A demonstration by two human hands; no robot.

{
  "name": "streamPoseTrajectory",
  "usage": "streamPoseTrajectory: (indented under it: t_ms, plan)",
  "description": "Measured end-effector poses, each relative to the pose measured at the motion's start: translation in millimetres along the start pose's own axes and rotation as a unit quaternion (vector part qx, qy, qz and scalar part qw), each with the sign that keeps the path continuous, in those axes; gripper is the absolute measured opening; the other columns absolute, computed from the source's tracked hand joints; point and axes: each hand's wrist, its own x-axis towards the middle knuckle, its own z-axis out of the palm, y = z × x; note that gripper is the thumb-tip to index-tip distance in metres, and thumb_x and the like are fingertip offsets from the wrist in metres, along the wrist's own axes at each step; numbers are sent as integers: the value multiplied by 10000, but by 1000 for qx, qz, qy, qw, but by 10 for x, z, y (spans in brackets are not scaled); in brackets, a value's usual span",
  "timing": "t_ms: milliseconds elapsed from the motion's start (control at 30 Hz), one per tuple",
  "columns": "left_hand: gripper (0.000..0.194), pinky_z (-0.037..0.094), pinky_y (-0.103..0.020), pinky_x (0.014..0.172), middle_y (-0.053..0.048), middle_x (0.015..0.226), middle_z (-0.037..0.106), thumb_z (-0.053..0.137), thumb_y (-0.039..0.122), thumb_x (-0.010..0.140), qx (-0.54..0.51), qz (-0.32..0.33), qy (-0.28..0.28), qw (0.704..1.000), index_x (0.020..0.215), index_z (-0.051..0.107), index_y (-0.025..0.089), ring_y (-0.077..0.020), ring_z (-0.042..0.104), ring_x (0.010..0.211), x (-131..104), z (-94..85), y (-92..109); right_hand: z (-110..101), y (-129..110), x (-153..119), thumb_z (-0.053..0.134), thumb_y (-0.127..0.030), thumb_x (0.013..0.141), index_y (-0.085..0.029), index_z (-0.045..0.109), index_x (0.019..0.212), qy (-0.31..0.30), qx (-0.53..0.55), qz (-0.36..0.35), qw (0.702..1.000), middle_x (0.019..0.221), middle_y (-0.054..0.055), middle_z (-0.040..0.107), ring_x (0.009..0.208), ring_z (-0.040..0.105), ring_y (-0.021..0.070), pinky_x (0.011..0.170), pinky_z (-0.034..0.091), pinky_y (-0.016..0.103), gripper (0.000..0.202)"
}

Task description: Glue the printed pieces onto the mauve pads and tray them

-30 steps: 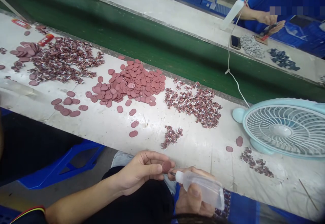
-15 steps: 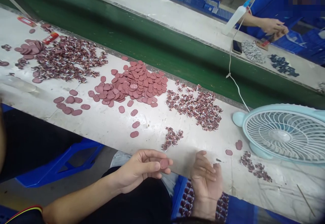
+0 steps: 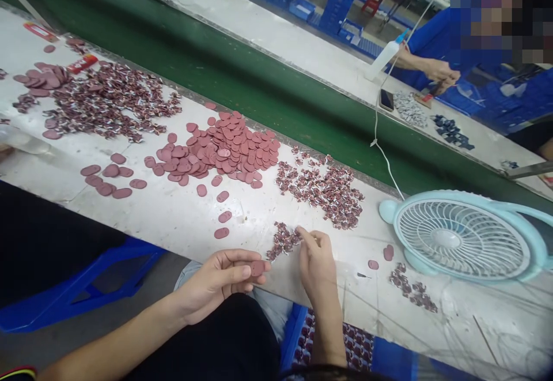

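Observation:
My left hand (image 3: 228, 277) pinches a flat, oval, reddish-brown piece (image 3: 257, 268) between thumb and fingers, just over the table's near edge. Out at a small cluster of dark reddish-brown parts with whitish bits (image 3: 283, 240) is my right hand (image 3: 318, 260). Its fingertips are drawn together at the cluster's right side, and whatever they grip is too small to make out. A few loose oval pieces (image 3: 222, 233) lie left of that cluster. Behind it spreads a larger heap of the same small parts (image 3: 337, 196).
A big pile of oval pieces (image 3: 224, 150) covers mid-table, with another parts heap (image 3: 108, 101) farther left. At right stands a light-blue fan (image 3: 462, 225) with a white cord. Beyond the green strip (image 3: 259, 75), a co-worker's hands (image 3: 440, 75) are busy. A blue tray (image 3: 294, 335) sits below the edge.
My right hand has moved from the near edge, palm up, forward and left to the small cluster, now palm down. The left hand still holds the oval piece. The view has shifted slightly.

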Motion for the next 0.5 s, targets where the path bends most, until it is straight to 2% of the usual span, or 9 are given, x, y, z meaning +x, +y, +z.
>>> streamPoseTrajectory:
  t_ms: [100, 200, 300, 433, 500]
  plan:
    - [403, 663, -196, 746, -134, 1154, 924, 1061, 327, 703, -4, 7, -4, 1000, 1043, 906, 176, -205, 872, 922, -29, -24, 12, 46, 108, 210, 556, -79, 892, -303, 861, 1226, -64, -108, -17, 992, 1335, 124, 745, 1094, 704, 250, 1060, 618, 486, 504]
    - [379, 658, -199, 753, -127, 1157, 923, 1052, 320, 722, -10, 14, -4, 1000, 1041, 905, 178, -197, 866, 927, -46, -71, 10, -4, 147, 265, 499, -121, 935, -285, 836, 1237, -97, -158, -21, 982, 1381, 124, 745, 1194, 684, 272, 1111, 588, 475, 482]
    - [367, 652, -196, 756, -119, 1153, 925, 1051, 325, 725, -15, 15, -4, 1000, 1032, 905, 187, -192, 864, 930, -34, -106, 9, -97, 120, 244, 511, -202, 950, -264, 807, 1149, -87, -180, 2, 980, 1218, 120, 756, 1063, 713, 271, 991, 621, 442, 362]
    - [402, 649, -195, 762, -121, 1159, 926, 1068, 343, 694, -16, 8, -3, 1000, 1031, 907, 194, -196, 867, 936, 1, -84, 22, -217, -19, 158, 650, -279, 868, -285, 698, 854, -37, -171, 63, 983, 850, 22, 705, 733, 664, 248, 730, 589, 407, 50]
    - [391, 645, -196, 764, -121, 1163, 925, 1069, 344, 690, -13, 4, -5, 1000, 1014, 910, 194, -199, 867, 940, 14, -55, 23, -260, -122, 55, 719, -292, 842, -290, 653, 806, -13, -131, 90, 987, 749, -14, 696, 659, 673, 238, 656, 573, 378, 75]
